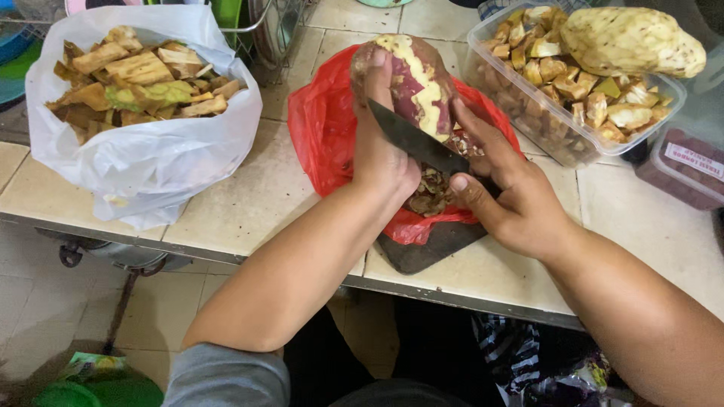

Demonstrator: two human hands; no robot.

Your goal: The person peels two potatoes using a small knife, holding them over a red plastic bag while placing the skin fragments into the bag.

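A knife (418, 143) is gripped in the right hand (513, 203), the fingers closed round its handle and the thumb pressed along the top; the dark blade is laid slantwise against the lower part of a sweet potato (411, 83). The sweet potato is clasped from the left side by the left hand (381, 151), the fingers wrapped up along its purple skin, and it is held upright, with a pale yellow strip already bared down its front. Beneath both hands a red plastic bag (324, 136) is spread open, and a heap of brownish peelings (430, 192) is gathered in it, just under the blade. The bag is rested partly on a dark cutting board (430, 249) at the edge of the tiled counter (256, 203). To the right, a clear plastic tub (558, 128) of cut pieces is seen, topped by a peeled tuber (630, 41). To the left, well apart, a white plastic bag (143, 158) is filled with yellow-brown scraps.
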